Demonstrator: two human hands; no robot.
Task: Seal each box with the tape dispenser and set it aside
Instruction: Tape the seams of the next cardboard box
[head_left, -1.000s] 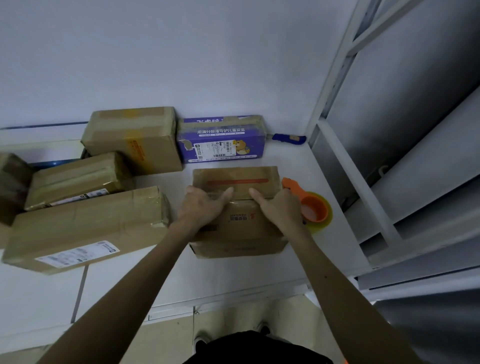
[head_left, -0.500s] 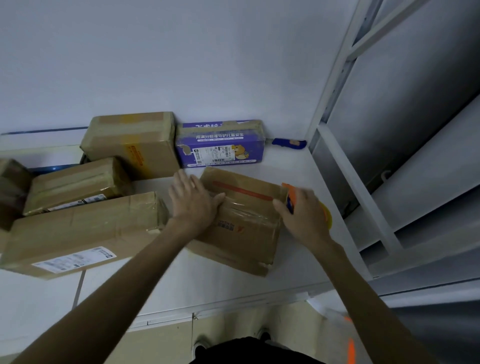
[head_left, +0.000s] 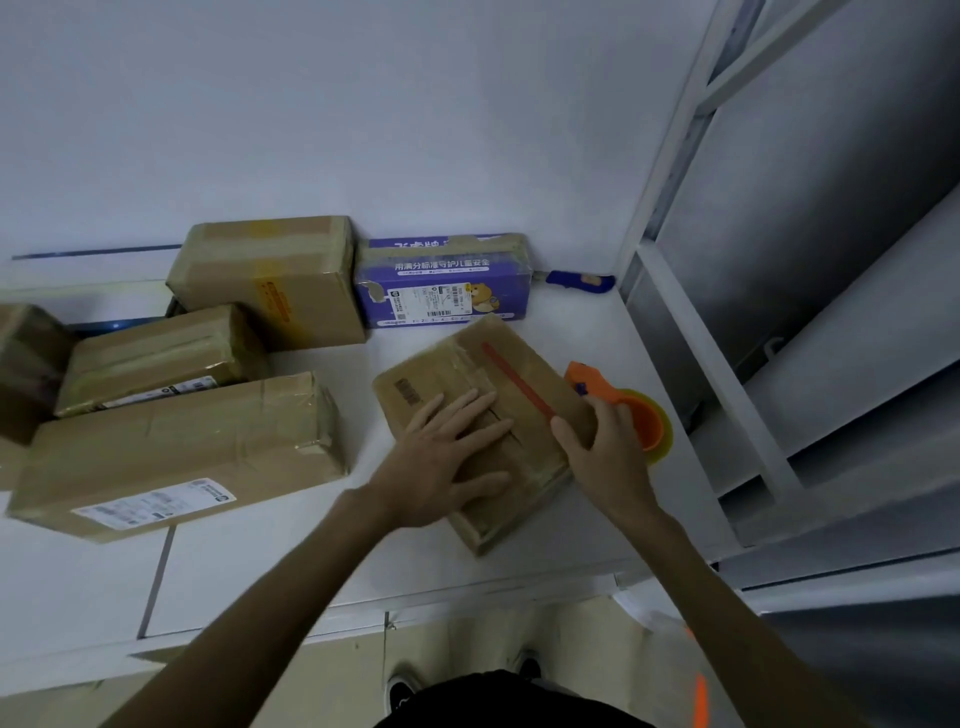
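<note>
Left grip (head_left: 447, 462) flat — right grip (head_left: 608, 457) clasps box (head_left: 441, 374).

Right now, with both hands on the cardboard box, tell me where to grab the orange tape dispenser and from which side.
Grip the tape dispenser round its roll, probably coming from the right with the right hand. It lies flat on the table. Its narrow orange end points away, toward the cardboard box, so the roll's rim is the free side.
</note>
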